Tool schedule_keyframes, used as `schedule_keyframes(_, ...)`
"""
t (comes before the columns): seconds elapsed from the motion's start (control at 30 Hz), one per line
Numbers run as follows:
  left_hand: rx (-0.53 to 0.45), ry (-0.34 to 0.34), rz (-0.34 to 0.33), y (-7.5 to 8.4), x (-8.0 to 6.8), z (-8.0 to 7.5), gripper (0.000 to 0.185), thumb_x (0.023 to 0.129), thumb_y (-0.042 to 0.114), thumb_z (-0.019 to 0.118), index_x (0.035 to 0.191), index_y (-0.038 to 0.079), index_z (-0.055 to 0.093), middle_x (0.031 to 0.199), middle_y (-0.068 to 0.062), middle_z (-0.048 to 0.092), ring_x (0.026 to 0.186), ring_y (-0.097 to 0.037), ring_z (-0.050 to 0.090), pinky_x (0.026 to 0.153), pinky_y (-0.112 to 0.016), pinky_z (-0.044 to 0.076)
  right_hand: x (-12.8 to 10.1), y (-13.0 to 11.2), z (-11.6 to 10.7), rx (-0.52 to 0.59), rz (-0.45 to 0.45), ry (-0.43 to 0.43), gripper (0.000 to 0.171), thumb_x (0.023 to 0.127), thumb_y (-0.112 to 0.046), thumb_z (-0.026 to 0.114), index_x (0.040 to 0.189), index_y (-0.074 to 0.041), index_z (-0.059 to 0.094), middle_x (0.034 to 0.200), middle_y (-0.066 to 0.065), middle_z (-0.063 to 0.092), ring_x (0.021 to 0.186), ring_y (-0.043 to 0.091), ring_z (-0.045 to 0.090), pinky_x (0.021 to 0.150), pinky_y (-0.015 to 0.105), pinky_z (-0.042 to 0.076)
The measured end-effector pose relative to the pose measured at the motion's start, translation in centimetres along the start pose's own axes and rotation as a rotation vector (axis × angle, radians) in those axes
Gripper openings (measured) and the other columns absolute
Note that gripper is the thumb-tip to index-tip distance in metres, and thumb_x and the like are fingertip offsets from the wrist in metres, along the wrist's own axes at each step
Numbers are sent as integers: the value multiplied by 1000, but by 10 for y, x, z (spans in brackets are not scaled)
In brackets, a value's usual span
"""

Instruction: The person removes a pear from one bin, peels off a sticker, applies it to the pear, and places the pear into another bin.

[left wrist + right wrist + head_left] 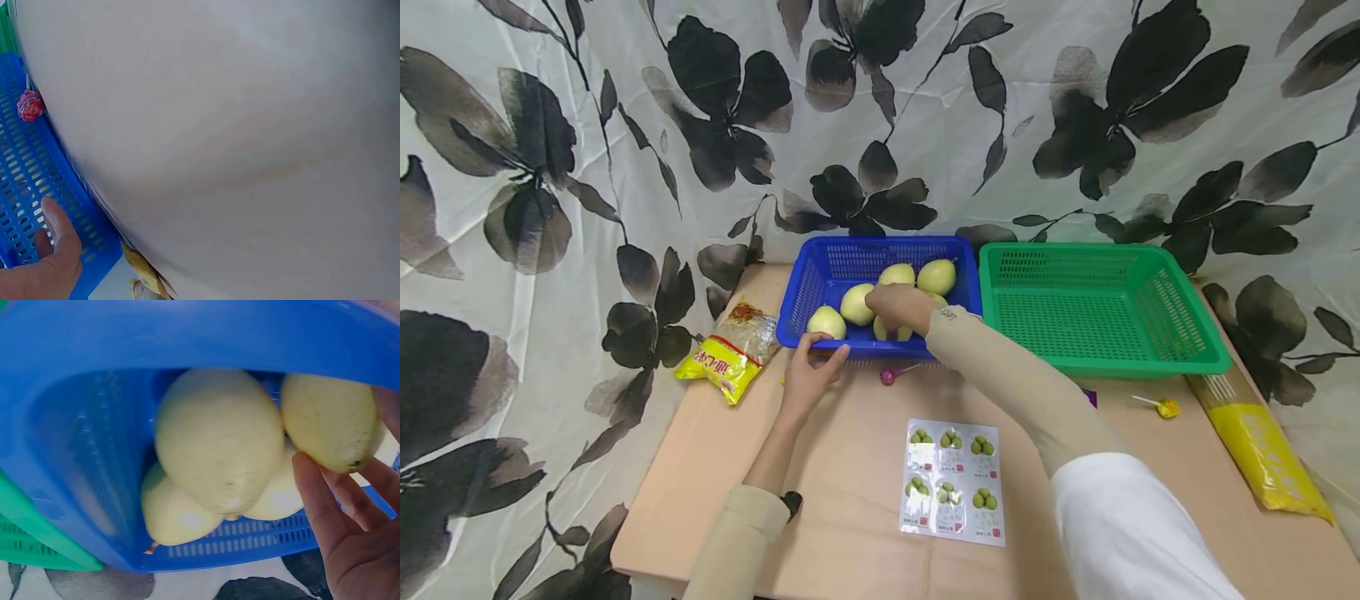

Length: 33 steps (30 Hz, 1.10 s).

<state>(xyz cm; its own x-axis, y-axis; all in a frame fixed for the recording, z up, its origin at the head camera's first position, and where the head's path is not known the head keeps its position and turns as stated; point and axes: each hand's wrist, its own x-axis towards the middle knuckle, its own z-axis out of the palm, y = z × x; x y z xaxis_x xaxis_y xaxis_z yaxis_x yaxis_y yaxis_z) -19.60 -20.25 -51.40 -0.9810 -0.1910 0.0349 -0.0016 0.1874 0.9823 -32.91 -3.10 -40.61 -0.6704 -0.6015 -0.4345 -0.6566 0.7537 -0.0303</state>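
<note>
Several pale yellow-green pears [827, 322] are in a blue plastic basket [880, 350] against the back of the table. My left hand [808, 379] grips the basket's front rim near its left corner; in the left wrist view the thumb [59, 225] lies along the outer wall. My right hand [906, 307] reaches into the basket from the right. Seen from the right wrist, its fingers [319, 500] and thumb curve round one pear [328, 422]. A larger-looking pear [219, 440] sits beside that one, on top of others. In the head view this hand partly hides the pears beneath.
A green basket [1105, 367] stands right of the blue one. In front lie a wrapped red lollipop [888, 377], a yellow lollipop [1168, 408] and a sheet of pear stickers [952, 482]. A yellow snack bag [722, 362] lies left, a yellow pasta bag [1262, 458] right.
</note>
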Motion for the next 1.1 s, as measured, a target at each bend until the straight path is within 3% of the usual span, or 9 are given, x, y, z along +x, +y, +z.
schedule_keyframes(0.3, 18, 6, 21, 0, 0, 0, 50, 95, 36, 77, 132, 12, 54, 118, -24, 64, 95, -26, 71, 81, -52, 63, 1, 11, 5, -2, -17, 43, 60, 85, -29, 88, 138, -11, 64, 135, 8, 65, 116, 23, 64, 105, 42, 53)
schedule_keyframes(0.47, 12, 1, 11, 0, -1, 0, 48, 95, 36, 78, 131, 13, 55, 117, -24, 64, 98, -29, 72, 81, -52, 63, 3, 15, 8, 35, -32, 63, 54, 82, -31, 90, 127, -10, 70, 124, 5, 70, 100, 20, 63, 96, 40, 57)
schedule_keyframes(0.57, 17, 4, 11, -1, -1, 0, 49, 95, 37, 78, 131, 13, 56, 116, -24, 64, 97, -27, 71, 80, -52, 63, 3, 18, 11, 57, -47, 97, 43, 80, -29, 91, 113, -8, 73, 107, 4, 70, 85, 18, 58, 84, 35, 56)
schedule_keyframes(0.7, 19, 1, 14, -1, -1, 0, 49, 95, 37, 78, 131, 12, 56, 115, -24, 64, 96, -25, 72, 80, -53, 63, 1, 23, 14, 112, -61, 144, 29, 78, -23, 91, 94, -9, 70, 87, 2, 59, 75, 17, 50, 71, 31, 47)
schedule_keyframes(0.8, 12, -1, 16, -1, -2, 0, 48, 95, 35, 78, 130, 13, 56, 115, -24, 65, 96, -26, 71, 81, -54, 62, -3, 27, 12, 167, -76, 165, 29, 78, -23, 91, 88, -10, 67, 79, -1, 51, 73, 17, 47, 68, 30, 44)
schedule_keyframes(0.9, 7, 0, 17, -1, -3, 1, 47, 95, 34, 78, 130, 12, 55, 115, -24, 64, 96, -25, 71, 82, -56, 62, -8, 32, 9, 198, -107, 202, 34, 77, -28, 93, 89, -7, 68, 76, -2, 48, 74, 17, 45, 71, 32, 43)
schedule_keyframes(0.97, 10, 2, 18, 0, -2, 1, 48, 95, 35, 78, 130, 12, 55, 115, -24, 65, 95, -23, 71, 82, -56, 62, -12, 35, 6, 209, -128, 239, 41, 77, -32, 93, 96, -4, 72, 79, 0, 54, 79, 19, 47, 77, 34, 46)
schedule_keyframes(1.1, 20, 6, 23, -2, -1, 0, 49, 95, 36, 77, 131, 10, 55, 115, -24, 64, 94, -20, 71, 81, -53, 63, -26, 43, 2, 222, -148, 316, 64, 77, -42, 93, 122, -1, 72, 104, 7, 73, 97, 24, 61, 93, 40, 52)
